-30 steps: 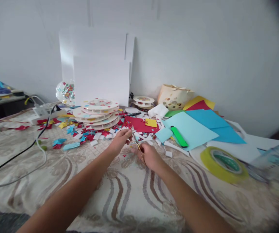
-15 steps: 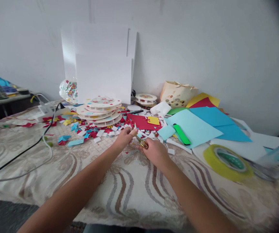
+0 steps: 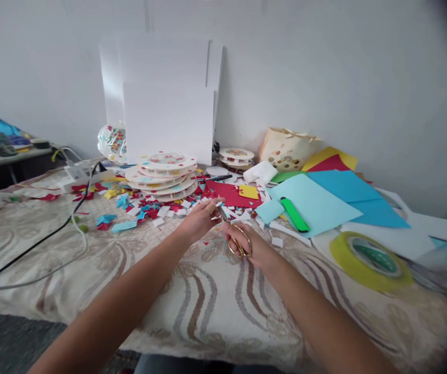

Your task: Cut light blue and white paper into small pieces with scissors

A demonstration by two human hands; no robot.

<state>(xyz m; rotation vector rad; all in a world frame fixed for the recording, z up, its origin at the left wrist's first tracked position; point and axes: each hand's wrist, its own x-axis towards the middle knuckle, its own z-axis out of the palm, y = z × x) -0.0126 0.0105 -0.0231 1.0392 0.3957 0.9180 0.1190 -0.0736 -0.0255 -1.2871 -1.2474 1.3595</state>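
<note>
Against the pale wall (image 3: 324,67), white boards (image 3: 168,122) are leaning behind the cloth-covered surface (image 3: 149,317). Nearer the middle, the right hand (image 3: 251,241) is gripping gold-handled scissors (image 3: 224,215) in front of some red paper (image 3: 223,193), while the left hand (image 3: 199,221) is curling at their far end (whether it's pinching anything, I can't tell from here).
</note>
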